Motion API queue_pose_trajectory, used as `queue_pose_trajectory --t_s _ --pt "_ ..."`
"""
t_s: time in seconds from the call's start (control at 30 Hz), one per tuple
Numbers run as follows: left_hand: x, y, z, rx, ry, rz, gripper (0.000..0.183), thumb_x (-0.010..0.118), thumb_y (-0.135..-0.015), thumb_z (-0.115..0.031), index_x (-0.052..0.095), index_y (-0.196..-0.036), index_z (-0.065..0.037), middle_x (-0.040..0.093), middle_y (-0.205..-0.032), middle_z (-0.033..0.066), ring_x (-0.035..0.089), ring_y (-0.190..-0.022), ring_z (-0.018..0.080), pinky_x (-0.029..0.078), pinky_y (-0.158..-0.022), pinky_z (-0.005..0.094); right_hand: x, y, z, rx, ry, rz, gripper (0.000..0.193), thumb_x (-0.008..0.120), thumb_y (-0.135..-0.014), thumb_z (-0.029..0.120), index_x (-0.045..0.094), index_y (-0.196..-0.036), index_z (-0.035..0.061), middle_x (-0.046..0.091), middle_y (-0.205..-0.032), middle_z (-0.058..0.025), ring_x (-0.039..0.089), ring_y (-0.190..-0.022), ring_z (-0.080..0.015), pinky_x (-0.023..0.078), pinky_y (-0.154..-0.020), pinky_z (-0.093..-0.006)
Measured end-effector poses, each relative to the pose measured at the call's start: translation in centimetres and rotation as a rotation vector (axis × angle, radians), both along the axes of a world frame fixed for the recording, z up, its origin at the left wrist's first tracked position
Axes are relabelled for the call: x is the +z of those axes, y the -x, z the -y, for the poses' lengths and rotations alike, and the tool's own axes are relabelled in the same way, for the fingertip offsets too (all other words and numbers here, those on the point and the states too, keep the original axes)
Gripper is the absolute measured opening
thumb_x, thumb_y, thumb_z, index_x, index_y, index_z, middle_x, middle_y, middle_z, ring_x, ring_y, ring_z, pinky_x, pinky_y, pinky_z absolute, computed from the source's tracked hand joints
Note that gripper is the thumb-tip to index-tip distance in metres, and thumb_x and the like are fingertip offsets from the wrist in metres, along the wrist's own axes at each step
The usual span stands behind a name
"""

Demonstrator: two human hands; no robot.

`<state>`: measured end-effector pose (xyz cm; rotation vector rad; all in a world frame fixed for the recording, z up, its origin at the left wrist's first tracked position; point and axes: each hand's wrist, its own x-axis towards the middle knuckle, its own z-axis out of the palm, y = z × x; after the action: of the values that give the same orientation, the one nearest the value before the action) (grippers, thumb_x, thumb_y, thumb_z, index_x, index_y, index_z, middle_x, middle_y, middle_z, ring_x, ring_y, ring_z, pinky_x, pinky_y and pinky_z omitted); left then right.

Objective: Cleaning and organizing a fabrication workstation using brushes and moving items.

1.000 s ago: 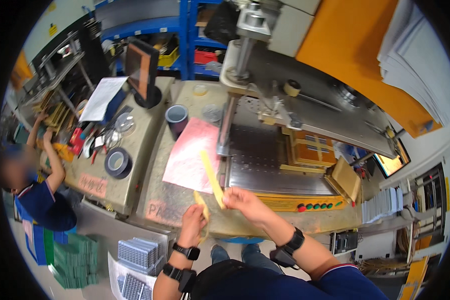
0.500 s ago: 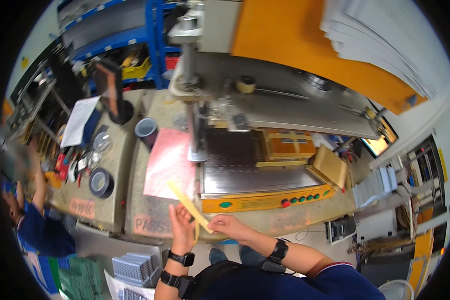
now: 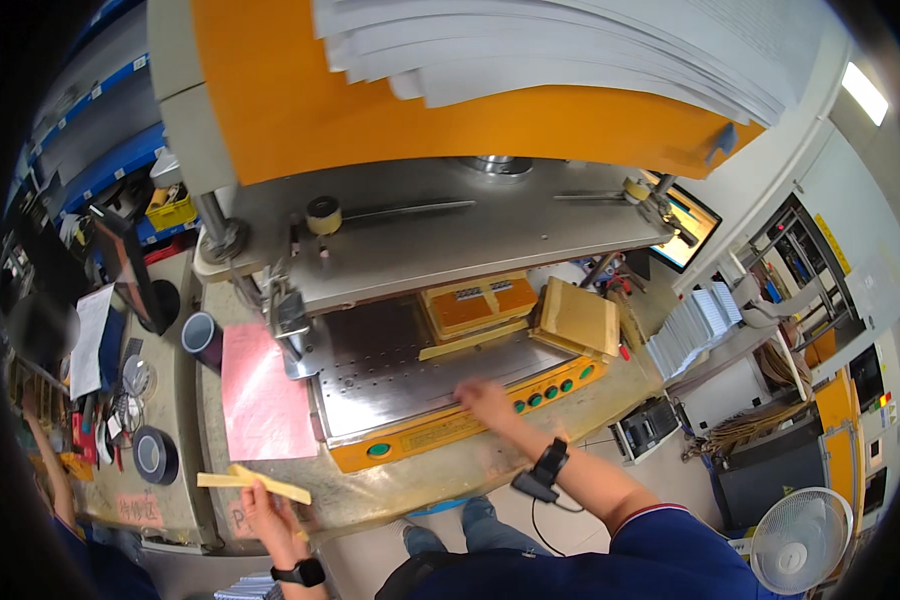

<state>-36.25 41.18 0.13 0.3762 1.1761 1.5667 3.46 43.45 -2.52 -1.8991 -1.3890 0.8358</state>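
Over the tabletop's [image 3: 420,490] near left corner, yellow strips [image 3: 242,479] in the left hand [image 3: 263,512]

From where I stand, the strips cross one another, clamped between the left hand's thumb and fingers, their ends sticking out to both sides. Just beyond them, near the tabletop's left edge, lies a pink sheet [image 3: 265,400], with a grey cup [image 3: 202,340] upright beside its far left corner. Well apart from the strips, the right hand [image 3: 485,400] is over the front edge of a metal plate [image 3: 390,385], close to a yellow panel [image 3: 440,432] set with green buttons. Its fingers are blurred; I cannot tell whether they are together or apart, or whether they touch the plate. Farther back, toward the plate's right side, rests an orange-brown block [image 3: 485,305] with tape across it, and a tan slab [image 3: 578,318] sits tilted at the right edge. Above hangs an upper plate [image 3: 400,245], a roll of tape [image 3: 323,215] toward its left end. Past the tabletop's right end I see light-blue trays [image 3: 700,325] and a white fan [image 3: 800,545]. On the neighbouring tabletop, a dark roll [image 3: 155,455] lies near the right edge.
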Motion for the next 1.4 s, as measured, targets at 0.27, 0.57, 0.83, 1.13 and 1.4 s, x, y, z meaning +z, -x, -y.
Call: queue_pose_trajectory --t_s 0.27,0.57,0.83,1.13,1.4 --pt "-1.9 -1.2 1.5 -0.132 -0.006 -0.036 0.014 0.052 -0.093 -0.016 0.053 -0.105 -0.008 0.058 -0.094 0.0 0.055 -0.087 0.0095 0.045 -0.076 0.0248 -0.1 -14.2 -5.6 -0.453 -0.021 -0.28 0.049 0.047 -0.084 0.003 0.037 -0.131 0.0128 0.058 -0.065 -0.0078 0.05 -0.046 -0.0146 0.04 -0.042 -0.0283" --pt "-2.4 -2.4 2.3 -0.16 0.067 0.03 0.007 0.054 -0.091 -0.011 0.054 -0.097 -0.008 0.06 -0.087 0.0005 0.057 -0.078 0.0085 0.049 -0.07 0.0224 -1.3 -15.9 -7.0 -0.458 0.185 -0.365 0.042 0.045 -0.085 0.003 0.036 -0.125 0.0123 0.054 -0.059 -0.0065 0.045 -0.04 -0.0127 0.032 -0.034 -0.0263" --pt "-1.8 -2.8 2.9 -0.187 0.097 0.053 0.007 0.053 -0.091 -0.011 0.054 -0.097 -0.007 0.059 -0.088 0.0004 0.056 -0.079 0.009 0.048 -0.072 0.0225 -5.7 -17.3 -7.9 -0.361 0.034 0.467 0.041 0.052 -0.079 0.009 0.036 -0.116 -0.0007 0.058 -0.062 -0.0176 0.06 -0.051 -0.0282 0.046 -0.044 -0.0368" --pt "-3.1 -1.5 3.5 -0.193 0.091 0.016 0.005 0.053 -0.091 -0.011 0.054 -0.094 -0.008 0.058 -0.088 -0.0017 0.055 -0.081 0.0065 0.047 -0.072 0.0229 -0.1 -6.7 -5.6 0.029 -0.038 0.544 0.028 0.052 -0.08 0.019 0.054 -0.107 0.0092 0.064 -0.089 -0.0216 0.063 -0.081 -0.0383 0.052 -0.069 -0.0454" --pt "-1.5 -3.0 3.1 -0.209 0.116 0.015 0.009 0.053 -0.091 -0.01 0.055 -0.099 -0.007 0.058 -0.09 -0.0018 0.054 -0.079 0.0063 0.045 -0.071 0.0221 0.7 -1.1 -8.3 0.265 -0.227 1.013 0.021 0.055 -0.079 0.016 0.059 -0.099 0.0089 0.065 -0.072 -0.0121 0.065 -0.063 -0.0279 0.052 -0.049 -0.0388"
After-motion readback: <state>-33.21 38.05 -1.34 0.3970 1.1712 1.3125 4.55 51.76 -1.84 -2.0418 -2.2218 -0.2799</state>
